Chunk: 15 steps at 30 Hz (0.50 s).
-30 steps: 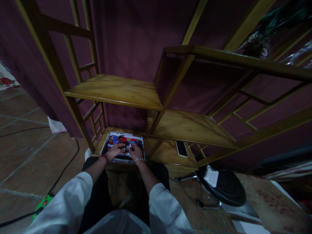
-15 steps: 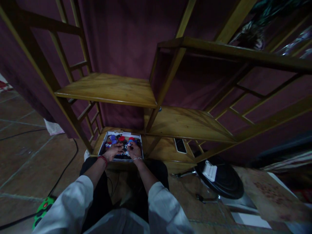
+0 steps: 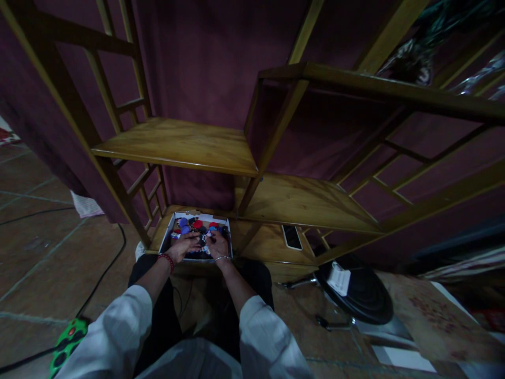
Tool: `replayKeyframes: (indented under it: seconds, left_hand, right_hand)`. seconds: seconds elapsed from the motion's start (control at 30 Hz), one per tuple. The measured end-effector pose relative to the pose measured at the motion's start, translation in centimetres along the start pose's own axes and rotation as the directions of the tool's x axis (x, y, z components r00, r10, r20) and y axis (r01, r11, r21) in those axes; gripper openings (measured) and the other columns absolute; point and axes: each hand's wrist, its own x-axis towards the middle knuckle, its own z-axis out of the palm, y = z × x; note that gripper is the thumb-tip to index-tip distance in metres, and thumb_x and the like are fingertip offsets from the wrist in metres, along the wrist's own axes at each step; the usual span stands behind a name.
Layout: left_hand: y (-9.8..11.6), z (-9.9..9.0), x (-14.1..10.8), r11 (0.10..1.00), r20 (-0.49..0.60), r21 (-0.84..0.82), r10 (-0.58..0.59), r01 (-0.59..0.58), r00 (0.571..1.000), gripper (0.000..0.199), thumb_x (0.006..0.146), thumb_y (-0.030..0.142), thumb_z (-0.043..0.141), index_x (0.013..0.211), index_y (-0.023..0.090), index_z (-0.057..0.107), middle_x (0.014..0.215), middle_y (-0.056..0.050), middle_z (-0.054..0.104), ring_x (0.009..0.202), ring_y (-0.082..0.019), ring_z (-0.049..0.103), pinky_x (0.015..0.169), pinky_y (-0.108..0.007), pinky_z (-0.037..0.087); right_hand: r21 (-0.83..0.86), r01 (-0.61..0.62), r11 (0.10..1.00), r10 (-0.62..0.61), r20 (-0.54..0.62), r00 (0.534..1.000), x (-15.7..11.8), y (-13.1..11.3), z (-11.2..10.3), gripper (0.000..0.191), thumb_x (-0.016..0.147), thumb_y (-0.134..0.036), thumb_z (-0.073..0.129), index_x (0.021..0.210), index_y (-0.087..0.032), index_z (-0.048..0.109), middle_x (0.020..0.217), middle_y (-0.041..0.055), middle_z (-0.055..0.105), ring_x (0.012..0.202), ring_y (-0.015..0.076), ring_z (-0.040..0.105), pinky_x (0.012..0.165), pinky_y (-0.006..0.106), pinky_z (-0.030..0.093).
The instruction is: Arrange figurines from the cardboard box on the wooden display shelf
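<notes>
Small coloured pieces [image 3: 197,225], among them red and purple-blue round ones, lie jumbled in a shallow white open box [image 3: 207,217]. A small black-and-white piece [image 3: 202,239] sits in the box between the two hands' fingertips, and a pale piece [image 3: 209,233] is right at the fingers of the right hand [image 3: 219,247]. Those fingers are bent inward and close together; whether they grip the pale piece cannot be told. The left hand [image 3: 184,246] reaches over the near left side of the box, its fingers curled over the pieces, any hold hidden. The box rests on a low wooden shelf [image 3: 158,236], with a phone [image 3: 292,237] farther right, near a black round stool [image 3: 365,296].
</notes>
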Motion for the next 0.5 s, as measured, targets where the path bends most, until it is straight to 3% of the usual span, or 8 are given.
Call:
replayKeyframes:
  seconds: [0.23,0.5]
  left_hand:
    - [0.39,0.09,-0.20,0.998,0.054,-0.043,-0.051,0.053,0.997,0.036,0.076,0.014,0.057,0.112,0.014,0.050,0.077,-0.005,0.064,0.069,-0.014,0.064,0.070,-0.029,0.052]
    - [0.49,0.50,-0.06,0.996,-0.025,0.073,-0.044,0.046,0.999,0.029,0.079,0.015,0.051,0.108,0.016,0.053,0.082,-0.004,0.063,0.059,-0.008,0.062,0.047,-0.014,0.041]
  right_hand:
    - [0.023,0.009,1.000,-0.009,0.000,1.000,0.12,0.45,0.44,0.023,0.075,-0.029,0.052,0.096,-0.022,0.058,0.079,0.0001,0.067,0.074,0.0136,0.063,0.070,0.024,0.050]
    - [-0.050,-0.031,0.998,0.030,-0.023,0.999,0.06,-0.10,0.05,0.022,0.074,-0.026,0.052,0.094,-0.021,0.058,0.081,0.0024,0.067,0.072,0.0145,0.063,0.071,0.025,0.049]
